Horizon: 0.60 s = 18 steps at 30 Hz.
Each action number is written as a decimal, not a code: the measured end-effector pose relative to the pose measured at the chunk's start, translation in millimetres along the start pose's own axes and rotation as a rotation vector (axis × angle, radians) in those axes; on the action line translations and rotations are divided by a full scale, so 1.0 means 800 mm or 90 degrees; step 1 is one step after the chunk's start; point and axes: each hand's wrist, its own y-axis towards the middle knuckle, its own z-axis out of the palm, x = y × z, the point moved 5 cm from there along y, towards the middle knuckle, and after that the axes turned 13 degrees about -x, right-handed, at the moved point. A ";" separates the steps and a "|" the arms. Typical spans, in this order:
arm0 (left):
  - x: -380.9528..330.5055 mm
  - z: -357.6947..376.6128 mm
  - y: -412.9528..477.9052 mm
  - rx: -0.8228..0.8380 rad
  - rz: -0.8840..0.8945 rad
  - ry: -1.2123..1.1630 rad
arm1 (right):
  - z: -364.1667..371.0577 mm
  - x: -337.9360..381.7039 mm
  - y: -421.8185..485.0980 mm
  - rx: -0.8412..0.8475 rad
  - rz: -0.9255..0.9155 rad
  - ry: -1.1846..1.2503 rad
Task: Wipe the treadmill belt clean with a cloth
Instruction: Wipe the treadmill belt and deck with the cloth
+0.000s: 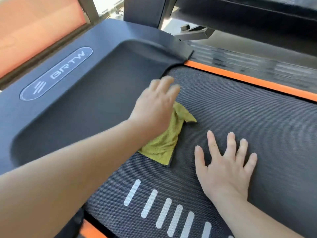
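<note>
Belt point(248, 121) is pressed by the right hand point(224, 170), fingers splayed flat, empty; beside its thumb, cloth point(163, 143) is pinned under the left hand point(154, 107), fingers straight.

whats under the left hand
A yellow cloth lies under the left hand, on the belt; its near end and one corner stick out. The hand covers the rest of it, and the belt below is hidden.

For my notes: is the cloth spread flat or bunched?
Bunched: the cloth lies crumpled under the left hand, one corner sticking out.
</note>
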 end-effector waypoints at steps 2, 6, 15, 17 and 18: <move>-0.026 0.034 -0.049 0.074 0.053 -0.066 | -0.002 -0.001 0.000 -0.006 0.008 0.008; -0.025 0.075 -0.094 0.200 -0.044 -0.031 | -0.005 0.002 0.001 0.022 0.006 0.017; -0.020 0.074 -0.084 0.237 -0.080 -0.002 | -0.017 -0.048 0.090 0.021 0.004 -0.005; -0.016 0.078 -0.079 0.250 -0.068 0.000 | -0.007 -0.047 0.094 0.013 0.000 -0.006; -0.012 0.082 -0.074 0.253 -0.056 0.010 | -0.004 -0.044 0.095 0.008 -0.001 -0.001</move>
